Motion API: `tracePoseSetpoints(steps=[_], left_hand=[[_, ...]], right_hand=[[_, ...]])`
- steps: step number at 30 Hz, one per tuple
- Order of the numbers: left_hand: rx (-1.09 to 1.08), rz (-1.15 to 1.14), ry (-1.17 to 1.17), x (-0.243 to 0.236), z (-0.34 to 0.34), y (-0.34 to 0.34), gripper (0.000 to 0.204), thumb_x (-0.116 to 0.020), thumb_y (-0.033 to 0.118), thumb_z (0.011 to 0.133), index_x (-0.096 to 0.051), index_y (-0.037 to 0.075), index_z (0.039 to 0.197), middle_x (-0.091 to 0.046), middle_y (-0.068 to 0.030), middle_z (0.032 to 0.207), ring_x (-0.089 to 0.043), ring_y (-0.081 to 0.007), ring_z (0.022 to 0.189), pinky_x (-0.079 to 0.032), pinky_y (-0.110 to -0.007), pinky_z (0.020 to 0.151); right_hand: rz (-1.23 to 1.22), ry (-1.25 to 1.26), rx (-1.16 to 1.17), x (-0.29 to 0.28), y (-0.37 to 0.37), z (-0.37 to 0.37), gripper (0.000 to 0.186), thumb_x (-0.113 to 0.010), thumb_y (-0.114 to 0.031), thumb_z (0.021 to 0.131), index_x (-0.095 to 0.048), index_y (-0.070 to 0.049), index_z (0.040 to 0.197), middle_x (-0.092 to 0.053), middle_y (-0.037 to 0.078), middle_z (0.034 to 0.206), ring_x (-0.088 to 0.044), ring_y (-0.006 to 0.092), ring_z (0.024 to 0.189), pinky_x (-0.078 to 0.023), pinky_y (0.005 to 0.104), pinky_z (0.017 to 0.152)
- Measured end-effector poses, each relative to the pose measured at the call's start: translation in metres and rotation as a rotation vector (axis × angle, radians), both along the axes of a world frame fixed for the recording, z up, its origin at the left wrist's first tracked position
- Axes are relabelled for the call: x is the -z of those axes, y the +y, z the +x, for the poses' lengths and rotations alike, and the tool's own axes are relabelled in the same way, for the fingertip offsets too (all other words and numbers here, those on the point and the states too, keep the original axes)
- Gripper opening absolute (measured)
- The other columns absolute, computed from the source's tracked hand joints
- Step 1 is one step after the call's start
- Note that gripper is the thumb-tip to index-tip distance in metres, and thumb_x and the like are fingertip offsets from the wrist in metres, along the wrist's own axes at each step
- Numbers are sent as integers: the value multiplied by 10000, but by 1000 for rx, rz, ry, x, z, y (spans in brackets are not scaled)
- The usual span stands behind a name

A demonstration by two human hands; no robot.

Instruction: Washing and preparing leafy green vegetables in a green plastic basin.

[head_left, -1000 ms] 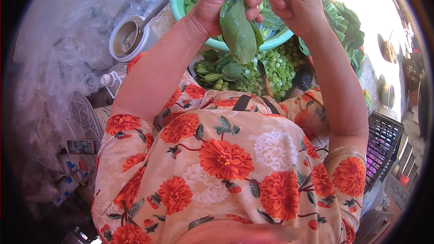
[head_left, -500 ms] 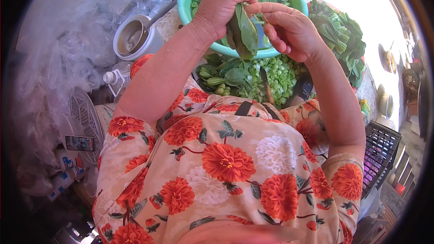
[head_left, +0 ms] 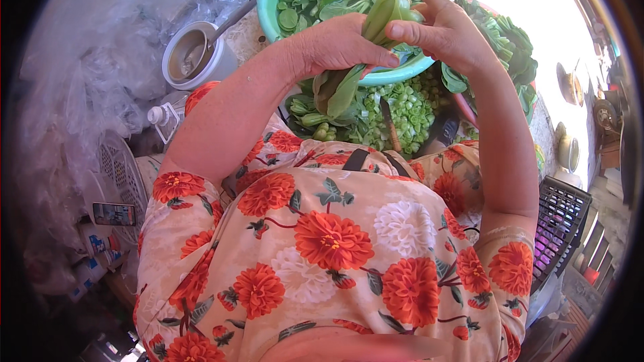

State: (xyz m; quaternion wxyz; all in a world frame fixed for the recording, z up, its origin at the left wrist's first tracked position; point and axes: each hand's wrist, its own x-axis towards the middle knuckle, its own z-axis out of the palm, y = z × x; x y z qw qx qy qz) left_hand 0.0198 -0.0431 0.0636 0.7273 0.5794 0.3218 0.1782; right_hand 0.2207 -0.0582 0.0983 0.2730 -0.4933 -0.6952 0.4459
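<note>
My left hand [head_left: 339,43] is closed around a bundle of leafy greens [head_left: 339,90], which slants up to the right to its pale stem ends. My right hand [head_left: 446,33] cups those stem ends, thumb against them and index finger raised; a thin thread-like strand shows there. Behind is a turquoise basin [head_left: 268,7] with loose leaves in water. Below the basin lie chopped greens [head_left: 419,114], whole small greens [head_left: 312,117] and a knife with a wooden handle [head_left: 392,134].
More bunched greens [head_left: 503,47] lie at right, above a black crate [head_left: 557,234]. At left are a white container [head_left: 174,74] with a metal ladle, a plastic bottle [head_left: 164,124], crumpled plastic [head_left: 87,94], a perforated tray [head_left: 121,167] and a phone [head_left: 114,214].
The bundle has tipped from upright to slanting, stems toward the right. My left hand has turned over with it; my right hand has risen to the stem ends.
</note>
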Motion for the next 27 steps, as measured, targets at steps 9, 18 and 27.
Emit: tracePoseSetpoints(steps=[9,18,27], left_hand=[[46,338,286,5,-8,3,241,-722,179,805,-614,51,979,-582,-1,730,-550,-79,607,-449,-228,575],[-611,261,-83,22,-13,20,274,-757,114,750,-633,22,976,-639,-36,804,-594,-109,675,-498,-262,639],[-279,-45,-472,1,-21,22,172,-707,107,820,-586,47,926,-572,0,722,-561,-110,603,-508,-299,744]], right_hand=[[-52,-79,38,19,3,-12,700,-827,-360,732,-517,-74,1291,-644,52,824,-582,110,709,-464,258,626],[-8,101,-183,4,-31,-32,260,-738,-199,795,-651,-39,981,-537,-31,618,-492,53,546,-401,222,507],[0,-18,110,5,0,11,261,-691,-307,857,-702,-46,873,-521,-37,630,-463,63,599,-365,244,555]])
